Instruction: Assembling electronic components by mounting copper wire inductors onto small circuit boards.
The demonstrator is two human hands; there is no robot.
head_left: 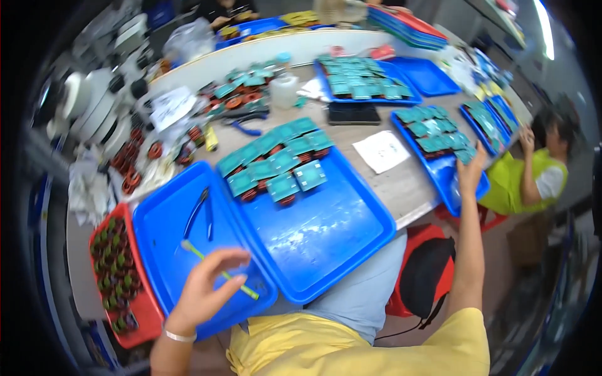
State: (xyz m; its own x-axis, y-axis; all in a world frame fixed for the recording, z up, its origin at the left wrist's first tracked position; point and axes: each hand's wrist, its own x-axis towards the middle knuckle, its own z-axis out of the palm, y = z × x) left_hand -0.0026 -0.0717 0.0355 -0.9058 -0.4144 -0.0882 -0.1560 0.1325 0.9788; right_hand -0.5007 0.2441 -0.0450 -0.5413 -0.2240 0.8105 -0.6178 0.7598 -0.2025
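Note:
My left hand [213, 285] hovers above the left blue tray [164, 219], its fingers curved and thumb apart, with nothing gripped. Partly hidden behind it is a thin green stick-like tool [251, 292], perhaps a brush. Dark-handled pliers [199, 216] lie in the same tray. Stretched far to the right, my right hand [471, 172] has its fingers closed on the edge of a green circuit board [464, 154], at the near end of the boards in the right blue tray [444, 178]. The middle blue tray [326, 232] has rows of green boards with copper-coloured coils [282, 163] in its far half.
A red tray of small parts [135, 332] stands at far left. Further back are blue-handled pliers [246, 128], a white paper [380, 151], a black flat device [353, 114] and another tray of boards [367, 99]. A person in a yellow-green vest [520, 178] sits at right.

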